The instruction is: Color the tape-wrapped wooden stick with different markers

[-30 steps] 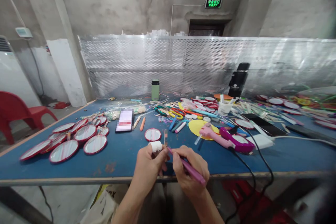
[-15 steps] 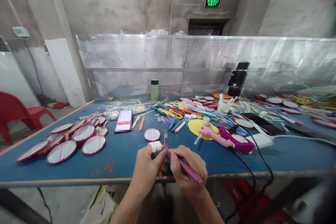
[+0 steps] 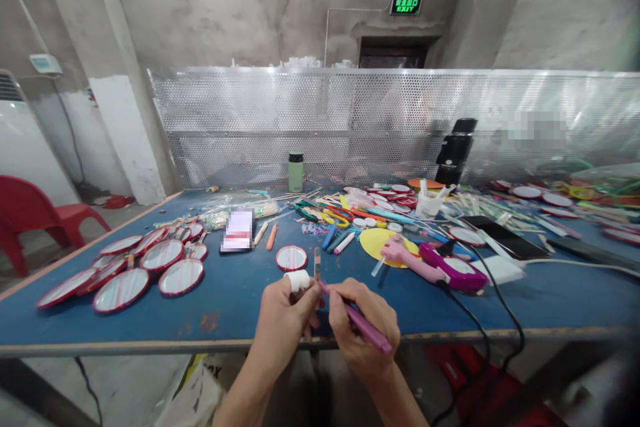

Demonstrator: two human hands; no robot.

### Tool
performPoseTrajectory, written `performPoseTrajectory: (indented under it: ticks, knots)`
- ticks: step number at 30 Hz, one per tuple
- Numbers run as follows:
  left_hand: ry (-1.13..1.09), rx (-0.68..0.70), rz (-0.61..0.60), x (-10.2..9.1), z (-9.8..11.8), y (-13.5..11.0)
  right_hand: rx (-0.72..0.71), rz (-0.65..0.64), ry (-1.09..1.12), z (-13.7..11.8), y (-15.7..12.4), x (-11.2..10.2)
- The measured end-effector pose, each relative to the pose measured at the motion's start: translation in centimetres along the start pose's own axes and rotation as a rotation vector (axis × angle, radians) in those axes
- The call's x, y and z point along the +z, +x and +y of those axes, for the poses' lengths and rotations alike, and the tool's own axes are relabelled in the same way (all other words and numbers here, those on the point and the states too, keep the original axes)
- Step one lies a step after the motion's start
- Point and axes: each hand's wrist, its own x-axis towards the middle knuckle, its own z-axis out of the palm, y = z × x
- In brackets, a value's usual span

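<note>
My left hand (image 3: 283, 327) is closed around a thin flat stick (image 3: 316, 263) that stands up from my fingers; a white bandage wraps one fingertip (image 3: 299, 279). My right hand (image 3: 363, 330) grips a pink pen-like tool (image 3: 361, 320), and its tip touches the stick near my left fingers. Both hands hover over the near edge of the blue table (image 3: 235, 300). A small round red-rimmed disc (image 3: 291, 257) lies just beyond the stick.
Several red-rimmed round discs (image 3: 145, 263) lie at the left. A pink and purple glue gun (image 3: 433, 267) with a black cord, a yellow paper circle, pens, sticks, a phone (image 3: 495, 235) and a green bottle (image 3: 295, 172) crowd the middle and right. A red chair (image 3: 35, 213) stands far left.
The hands keep their grip and barely shift; the pen tip stays at the stick. Only the camera view wobbles slightly.
</note>
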Motion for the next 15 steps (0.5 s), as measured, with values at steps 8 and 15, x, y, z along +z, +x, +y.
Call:
performPoseTrajectory:
  ticks: [8, 15]
  knots:
    - [0.003, 0.004, -0.014, -0.10, -0.15, -0.01, -0.002, -0.019, -0.016, 0.11, -0.15, 0.00]
    - [0.016, 0.007, -0.013, -0.10, -0.20, 0.00, 0.006, -0.006, -0.019, 0.08, -0.08, 0.03]
